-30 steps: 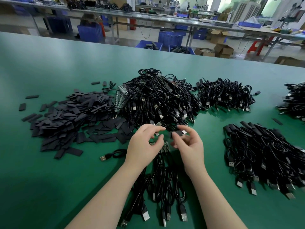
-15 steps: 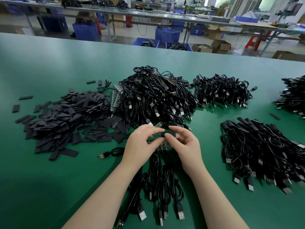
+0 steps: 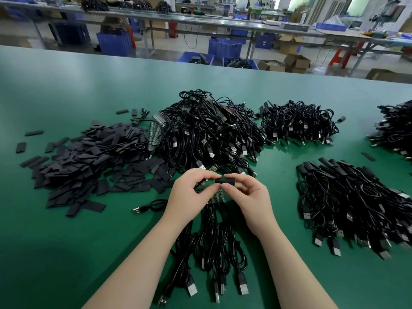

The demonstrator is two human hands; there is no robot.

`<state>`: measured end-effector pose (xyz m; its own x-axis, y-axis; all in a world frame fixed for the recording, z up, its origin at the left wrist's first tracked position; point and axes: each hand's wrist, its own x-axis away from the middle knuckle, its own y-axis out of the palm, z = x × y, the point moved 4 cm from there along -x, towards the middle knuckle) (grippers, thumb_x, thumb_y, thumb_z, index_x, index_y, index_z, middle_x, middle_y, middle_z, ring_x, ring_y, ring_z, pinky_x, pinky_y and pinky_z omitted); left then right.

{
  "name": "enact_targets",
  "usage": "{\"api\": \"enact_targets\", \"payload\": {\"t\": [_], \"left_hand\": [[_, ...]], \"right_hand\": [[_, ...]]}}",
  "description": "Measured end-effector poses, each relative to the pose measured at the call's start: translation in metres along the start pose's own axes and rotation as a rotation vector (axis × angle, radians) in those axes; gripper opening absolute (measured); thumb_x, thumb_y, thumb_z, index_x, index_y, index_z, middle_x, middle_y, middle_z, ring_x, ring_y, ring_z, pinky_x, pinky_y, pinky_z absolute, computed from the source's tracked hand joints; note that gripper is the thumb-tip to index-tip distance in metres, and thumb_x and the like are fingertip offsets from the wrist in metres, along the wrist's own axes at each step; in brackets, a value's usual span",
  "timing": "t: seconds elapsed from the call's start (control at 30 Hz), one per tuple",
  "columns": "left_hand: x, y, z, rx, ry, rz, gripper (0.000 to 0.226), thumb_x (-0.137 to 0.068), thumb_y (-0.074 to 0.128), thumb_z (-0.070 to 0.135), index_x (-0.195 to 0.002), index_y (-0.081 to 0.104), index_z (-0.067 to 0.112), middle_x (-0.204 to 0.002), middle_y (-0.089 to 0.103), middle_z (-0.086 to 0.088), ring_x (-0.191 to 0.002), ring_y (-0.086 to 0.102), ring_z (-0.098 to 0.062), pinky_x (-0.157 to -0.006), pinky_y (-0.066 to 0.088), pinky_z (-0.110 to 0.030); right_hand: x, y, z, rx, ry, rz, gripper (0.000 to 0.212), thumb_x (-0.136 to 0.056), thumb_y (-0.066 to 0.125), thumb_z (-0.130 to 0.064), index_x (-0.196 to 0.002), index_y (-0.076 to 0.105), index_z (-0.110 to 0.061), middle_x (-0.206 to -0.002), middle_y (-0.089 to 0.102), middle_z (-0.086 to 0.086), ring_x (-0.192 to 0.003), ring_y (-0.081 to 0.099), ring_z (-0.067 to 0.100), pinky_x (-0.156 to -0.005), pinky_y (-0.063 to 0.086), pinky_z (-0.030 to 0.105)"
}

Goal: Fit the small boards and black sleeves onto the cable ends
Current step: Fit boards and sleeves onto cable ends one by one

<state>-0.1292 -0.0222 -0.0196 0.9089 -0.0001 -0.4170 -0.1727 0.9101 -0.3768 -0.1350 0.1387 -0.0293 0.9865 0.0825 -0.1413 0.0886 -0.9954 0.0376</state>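
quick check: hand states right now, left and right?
Left hand: fingers curled, pinching the left end of the black sleeve.
Right hand: thumb and fingers pinch the same sleeve.

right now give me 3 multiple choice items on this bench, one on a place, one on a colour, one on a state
1. Where does the pile of loose flat sleeves lie?
A. left of the hands
B. right of the hands
C. on the floor

2. What colour is the table?
A. white
B. green
C. grey

3. What is the right hand doing?
A. lying flat on the table
B. hanging idle
C. pinching a black sleeve

Answers:
1 A, the loose flat pieces spread over the table's left part.
2 B, the bare surface is green all round the piles.
3 C, its thumb and fingers close on the sleeve, with the left hand meeting it at its other end.
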Motion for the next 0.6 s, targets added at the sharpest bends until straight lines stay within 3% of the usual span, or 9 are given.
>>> {"api": "enact_targets", "payload": {"t": [0.43, 0.6], "left_hand": [[-0.0002, 0.0026, 0.0013, 0.015, 0.03, -0.005, 0.027, -0.085, 0.074, 0.021, -0.087, 0.064, 0.045, -0.097, 0.065, 0.023, -0.094, 0.062, -0.002, -0.082, 0.048, -0.018], [0.0009, 0.004, 0.0009, 0.057, -0.002, -0.035, 0.017, -0.08, 0.07, 0.043, -0.096, 0.068, 0.047, -0.096, 0.067, 0.024, -0.093, 0.063, -0.004, -0.079, 0.049, -0.017]], "right_hand": [[-0.0005, -0.0011, 0.0016, -0.046, 0.011, 0.009, 0.024, -0.083, 0.077, -0.008, -0.085, 0.08, -0.031, -0.079, 0.073, -0.007, -0.074, 0.066, 0.005, -0.07, 0.052, 0.016], [-0.0014, -0.0042, 0.004, -0.109, 0.032, 0.105, 0.023, -0.083, 0.076, -0.006, -0.081, 0.081, -0.028, -0.081, 0.076, -0.003, -0.074, 0.069, 0.004, -0.07, 0.052, 0.015]]}}
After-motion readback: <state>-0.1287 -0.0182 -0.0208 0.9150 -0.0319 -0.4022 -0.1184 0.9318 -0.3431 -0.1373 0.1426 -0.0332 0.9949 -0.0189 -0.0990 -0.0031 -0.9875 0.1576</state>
